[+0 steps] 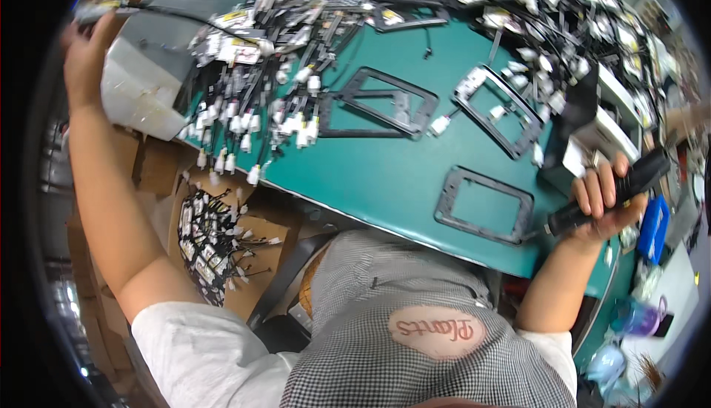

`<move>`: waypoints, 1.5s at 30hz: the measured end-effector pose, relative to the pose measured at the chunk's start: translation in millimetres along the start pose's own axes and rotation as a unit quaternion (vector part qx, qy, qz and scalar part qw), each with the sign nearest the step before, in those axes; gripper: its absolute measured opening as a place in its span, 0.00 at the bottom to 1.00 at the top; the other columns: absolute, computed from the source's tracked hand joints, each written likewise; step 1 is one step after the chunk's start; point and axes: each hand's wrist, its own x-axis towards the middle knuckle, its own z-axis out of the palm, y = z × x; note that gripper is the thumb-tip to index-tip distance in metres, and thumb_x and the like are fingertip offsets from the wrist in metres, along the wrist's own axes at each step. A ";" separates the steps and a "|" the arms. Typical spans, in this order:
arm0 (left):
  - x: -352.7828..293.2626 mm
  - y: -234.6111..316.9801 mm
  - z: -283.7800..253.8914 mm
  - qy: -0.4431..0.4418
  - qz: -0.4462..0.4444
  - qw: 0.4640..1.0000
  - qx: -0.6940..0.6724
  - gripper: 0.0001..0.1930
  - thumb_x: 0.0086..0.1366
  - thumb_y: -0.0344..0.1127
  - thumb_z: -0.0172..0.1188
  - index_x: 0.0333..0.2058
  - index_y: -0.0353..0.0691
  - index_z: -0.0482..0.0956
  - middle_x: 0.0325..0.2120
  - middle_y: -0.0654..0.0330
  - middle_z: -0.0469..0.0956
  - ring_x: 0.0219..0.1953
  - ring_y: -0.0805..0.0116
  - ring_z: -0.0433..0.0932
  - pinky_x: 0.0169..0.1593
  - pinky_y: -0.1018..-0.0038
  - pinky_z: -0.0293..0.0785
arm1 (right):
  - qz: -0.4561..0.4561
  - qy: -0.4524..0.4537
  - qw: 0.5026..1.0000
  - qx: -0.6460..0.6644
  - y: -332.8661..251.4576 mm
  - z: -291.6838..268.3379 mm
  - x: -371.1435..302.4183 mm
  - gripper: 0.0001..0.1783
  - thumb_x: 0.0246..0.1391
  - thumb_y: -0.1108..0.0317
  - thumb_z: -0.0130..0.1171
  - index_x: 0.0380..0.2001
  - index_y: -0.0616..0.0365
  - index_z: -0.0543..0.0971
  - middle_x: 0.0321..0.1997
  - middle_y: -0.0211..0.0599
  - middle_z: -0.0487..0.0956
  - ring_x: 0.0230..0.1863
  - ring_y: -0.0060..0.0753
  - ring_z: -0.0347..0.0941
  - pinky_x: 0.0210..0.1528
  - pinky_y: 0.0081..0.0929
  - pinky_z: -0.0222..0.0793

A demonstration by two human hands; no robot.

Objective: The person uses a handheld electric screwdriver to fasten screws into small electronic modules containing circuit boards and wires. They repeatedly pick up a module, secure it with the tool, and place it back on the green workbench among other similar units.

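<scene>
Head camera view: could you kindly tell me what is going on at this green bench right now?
A person sits at a green bench. The right hand grips a black power screwdriver beside a grey rectangular frame lying flat near the front edge. The left hand is raised far out to the side, pinching the end of a black cable that leads back to a big heap of white-plugged cable harnesses. Two more frames lie farther back.

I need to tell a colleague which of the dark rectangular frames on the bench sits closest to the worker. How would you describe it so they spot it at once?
Start at the green table and follow its near edge toward the right hand, which grips a black power tool. Just left of that hand lies a grey rectangular frame. Unlike the other frames farther back, it lies alone, clear of the white-plug cable pile.
</scene>
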 end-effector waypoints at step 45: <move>-299.5 323.4 257.8 -0.440 0.178 0.845 -0.247 0.22 0.47 0.38 0.73 0.45 0.48 0.83 0.54 0.48 0.73 0.55 0.45 0.72 0.56 0.56 0.69 | -0.129 -0.008 0.984 -0.121 -50.7 -5.7 -12.0 0.35 0.46 0.42 0.68 0.47 0.60 0.75 0.30 0.27 0.71 0.29 0.25 0.67 0.37 0.27 0.63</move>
